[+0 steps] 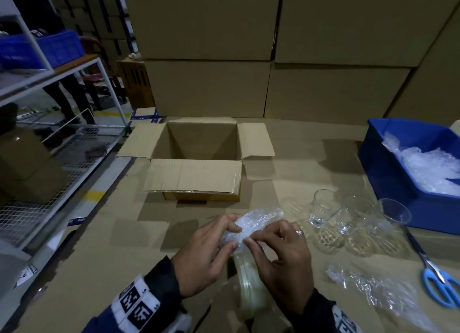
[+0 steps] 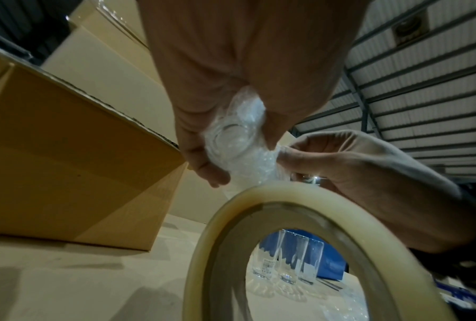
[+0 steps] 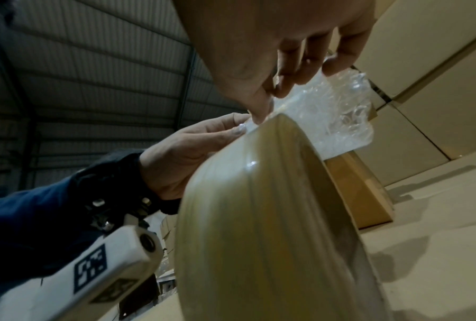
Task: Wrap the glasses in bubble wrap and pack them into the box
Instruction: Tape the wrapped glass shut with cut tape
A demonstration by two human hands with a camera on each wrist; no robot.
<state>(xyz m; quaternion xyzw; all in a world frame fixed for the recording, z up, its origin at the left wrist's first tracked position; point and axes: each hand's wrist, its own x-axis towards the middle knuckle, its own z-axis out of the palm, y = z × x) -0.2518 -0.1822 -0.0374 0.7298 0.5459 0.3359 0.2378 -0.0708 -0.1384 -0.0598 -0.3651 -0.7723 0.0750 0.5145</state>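
Left hand [image 1: 201, 255]: fingers curled round a glass bundled in clear bubble wrap [image 1: 251, 225], thumb tip on its near face.
Right hand [image 1: 281, 255]: thumb and forefinger pinch the near edge of the same bundle; other fingers loosely bent, ring on one.
Wrapped glass: held between both sets of fingertips, off the table; its round base shows through the wrap in the left wrist view. Judged wrapped but not sealed.
Roll of clear yellowish packing tape [image 1: 246, 283]: directly below the fingers, between the wrists; whether a strip runs to the bundle cannot be told.
Bare clear drinking glasses [image 1: 343, 220]: right of the right fingers, several standing, not yet wrapped.
Loose bubble-wrap sheet [image 1: 373, 290]: right of the right wrist.
Blue-handled scissors [image 1: 438, 280]: farther right.
Blue plastic bin of bubble wrap [image 1: 388, 163]: beyond the glasses.
Open brown cardboard box [image 1: 199, 173]: ahead of the fingers; no glass visible inside.
Progress: early; first glass in hand, the rest remain.
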